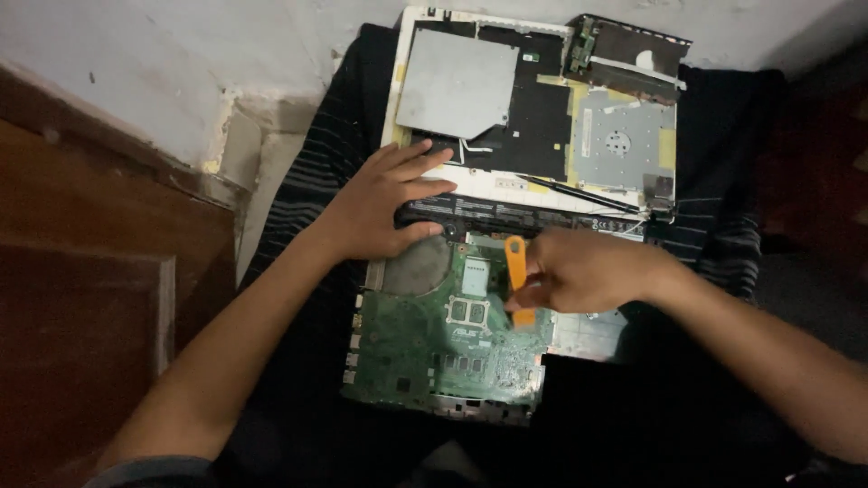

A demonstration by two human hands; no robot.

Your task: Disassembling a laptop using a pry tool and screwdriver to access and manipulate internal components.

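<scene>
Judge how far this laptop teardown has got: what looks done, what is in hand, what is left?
Done: the case is open, with the green board bare and two metal drives exposed. In hand: the right hand holds an orange pry tool on the board, while the left hand presses on the black strip. Left: the board seemingly still sits in its shell.

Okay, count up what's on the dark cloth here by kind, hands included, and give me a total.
Hands: 2, left hand, right hand
Orange pry tools: 1, orange pry tool
Green circuit boards: 1, green circuit board
White laptop shells: 1, white laptop shell
Silver drive units: 1, silver drive unit
Total: 6
</scene>
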